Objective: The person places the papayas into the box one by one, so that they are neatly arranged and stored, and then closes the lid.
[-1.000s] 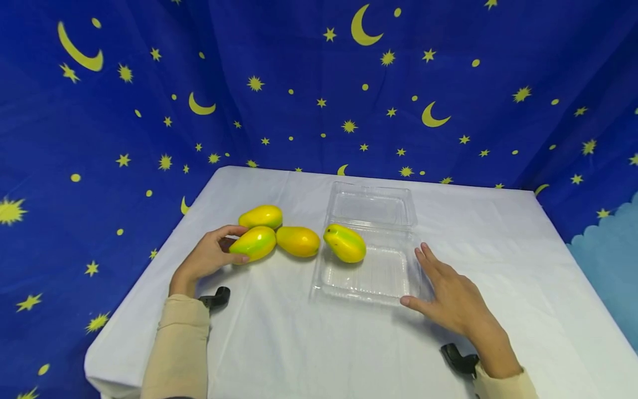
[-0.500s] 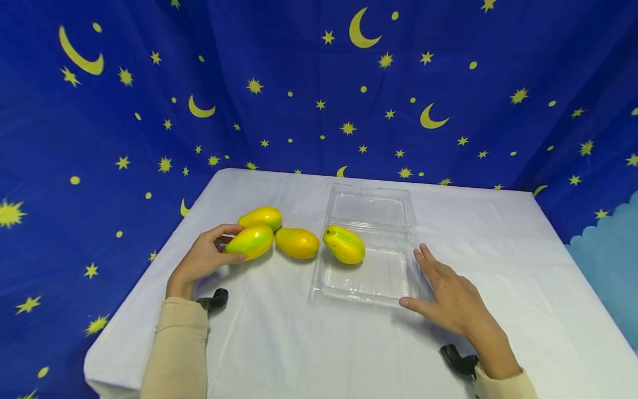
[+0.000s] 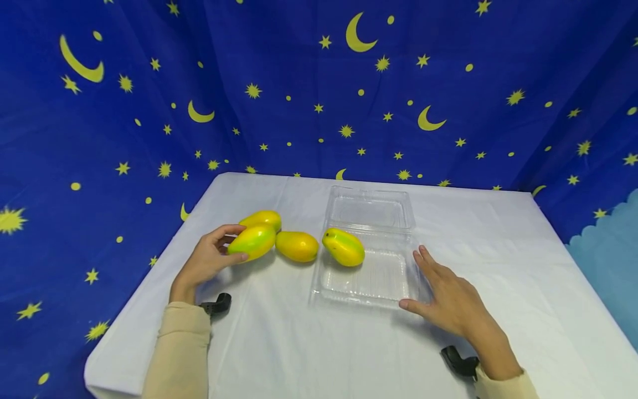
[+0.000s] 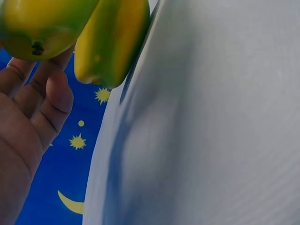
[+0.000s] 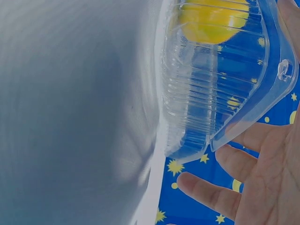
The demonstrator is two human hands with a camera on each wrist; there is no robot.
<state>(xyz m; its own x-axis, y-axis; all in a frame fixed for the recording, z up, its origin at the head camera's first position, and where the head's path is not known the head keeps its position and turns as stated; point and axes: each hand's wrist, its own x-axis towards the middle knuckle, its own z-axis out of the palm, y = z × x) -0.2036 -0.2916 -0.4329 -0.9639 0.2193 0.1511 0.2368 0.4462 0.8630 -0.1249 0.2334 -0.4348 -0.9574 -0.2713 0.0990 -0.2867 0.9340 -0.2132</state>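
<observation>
My left hand (image 3: 204, 259) grips a yellow-green papaya (image 3: 254, 241) between thumb and fingers. In the left wrist view this papaya (image 4: 44, 26) appears raised off the tablecloth, with another papaya (image 4: 112, 42) beyond it. Behind the held fruit lies one papaya (image 3: 265, 218), partly covered; to its right lies another papaya (image 3: 297, 247). One more papaya (image 3: 345, 248) rests in the base of an open clear plastic clamshell container (image 3: 369, 288). Beside the container's right edge my right hand (image 3: 451, 298) has its fingers spread. In the right wrist view those fingers lie against the container's rim (image 5: 253, 124).
The container's clear lid (image 3: 369, 211) lies folded back toward the table's far edge. A white cloth covers the table (image 3: 269, 349). A blue curtain (image 3: 299, 72) with moons and stars hangs behind and at the left. Each wrist carries a black camera mount (image 3: 217, 305).
My left hand has lifted its papaya slightly off the table, and the fruit now overlaps the one behind it more. My right hand and the container hold their places.
</observation>
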